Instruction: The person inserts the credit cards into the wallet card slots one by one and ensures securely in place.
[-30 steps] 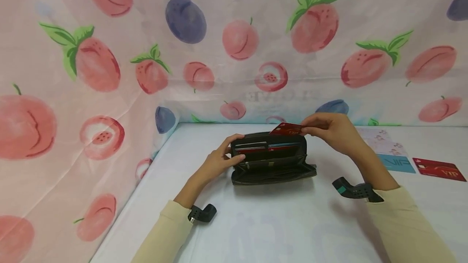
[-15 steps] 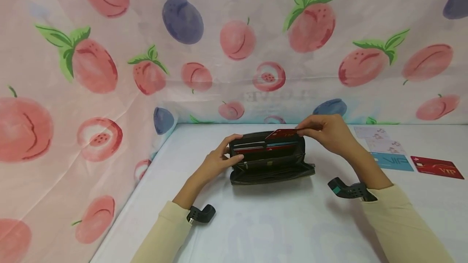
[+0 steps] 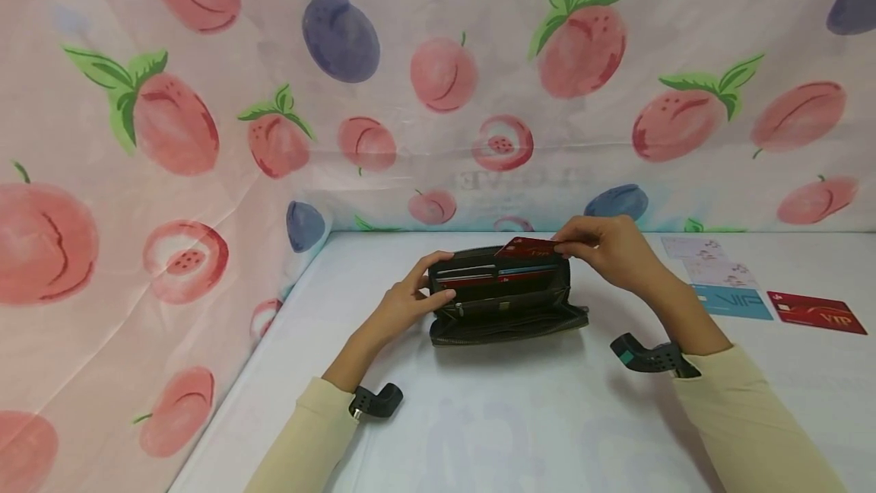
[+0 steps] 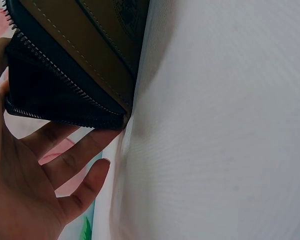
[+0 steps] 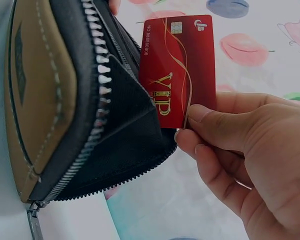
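Note:
A dark zip wallet (image 3: 509,335) stands unzipped in the head view, its brown stitched outside showing in the left wrist view. My left hand (image 3: 411,299) holds its left end, thumb on the inner side and fingers around the back. Several cards sit in its inner slots, including a red card (image 3: 534,278) and a blue-edged one. Above the rear of the wallet, my right hand (image 3: 616,253) pinches a red VIP card (image 5: 177,75) by one corner between thumb and fingers. From the right wrist view, the card overlaps the wallet's opening; whether it touches a slot I cannot tell.
To the right on the white table (image 3: 534,417) lie another red VIP card (image 3: 817,313), a blue VIP card (image 3: 735,302) and pale patterned cards (image 3: 722,273). A fruit-print cloth (image 3: 445,6) rises behind and along the left side.
My right hand has moved slightly left with the red card, which dipped toward the wallet's rear edge and then rose a little. The left hand keeps its hold on the wallet.

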`<action>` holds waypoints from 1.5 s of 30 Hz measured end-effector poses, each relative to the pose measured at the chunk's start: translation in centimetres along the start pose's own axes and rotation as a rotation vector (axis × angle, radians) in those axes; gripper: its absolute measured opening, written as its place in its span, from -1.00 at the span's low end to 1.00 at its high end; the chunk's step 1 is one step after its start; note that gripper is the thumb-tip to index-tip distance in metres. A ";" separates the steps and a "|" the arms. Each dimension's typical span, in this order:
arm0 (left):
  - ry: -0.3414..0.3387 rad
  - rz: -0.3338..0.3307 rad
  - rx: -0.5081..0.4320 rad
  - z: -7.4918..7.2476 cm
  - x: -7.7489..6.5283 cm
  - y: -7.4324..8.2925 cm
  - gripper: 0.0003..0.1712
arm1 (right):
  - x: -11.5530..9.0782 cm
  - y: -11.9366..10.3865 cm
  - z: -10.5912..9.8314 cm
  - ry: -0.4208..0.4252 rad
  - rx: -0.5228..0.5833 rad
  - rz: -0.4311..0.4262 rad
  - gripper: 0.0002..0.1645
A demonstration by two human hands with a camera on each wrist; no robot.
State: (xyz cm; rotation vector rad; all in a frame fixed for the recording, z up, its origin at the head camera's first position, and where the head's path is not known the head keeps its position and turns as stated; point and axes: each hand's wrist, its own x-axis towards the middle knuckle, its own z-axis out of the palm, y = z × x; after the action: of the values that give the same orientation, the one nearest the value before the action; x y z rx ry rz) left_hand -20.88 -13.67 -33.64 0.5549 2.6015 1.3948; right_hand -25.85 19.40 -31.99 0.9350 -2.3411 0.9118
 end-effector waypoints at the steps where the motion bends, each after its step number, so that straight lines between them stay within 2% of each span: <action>1: 0.000 0.001 -0.001 0.0 0.0 0.0 -0.33 | 0.0 0.0 0.0 -0.003 0.001 -0.002 -0.81; 8: 0.004 0.001 -0.011 0.0 0.0 0.0 -0.33 | 0.2 -0.3 0.0 0.006 -0.047 -0.014 -0.81; 17: 0.002 0.003 -0.001 0.0 0.0 0.0 -0.33 | 0.3 -0.8 0.3 -0.005 -0.086 0.031 -0.85; 22: 0.006 -0.008 -0.004 0.0 -0.1 0.1 -0.33 | 0.3 -0.9 0.3 -0.027 -0.080 0.016 -0.80; 29: 0.001 0.000 -0.004 0.0 -0.1 0.2 -0.33 | 0.3 -0.7 0.6 -0.049 -0.102 -0.065 -0.58; 32: 0.000 0.001 0.000 0.0 0.0 0.2 -0.33 | 0.3 -0.8 0.8 -0.073 -0.116 -0.073 -0.53; 39: 0.028 0.012 -0.013 0.7 1.8 -3.8 -0.33 | 0.2 -0.9 1.1 -0.113 -0.147 -0.081 -0.52; 45: 0.034 0.003 -0.017 0.7 1.7 -3.8 -0.34 | 0.2 -0.7 1.5 -0.101 -0.154 -0.116 -0.54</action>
State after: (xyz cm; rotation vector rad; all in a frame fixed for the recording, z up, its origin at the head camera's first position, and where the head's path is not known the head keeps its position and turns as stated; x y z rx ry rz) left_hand -23.25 -14.38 -37.11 0.5384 2.6134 1.4380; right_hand -25.68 17.82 -32.61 1.0625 -2.3735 0.6426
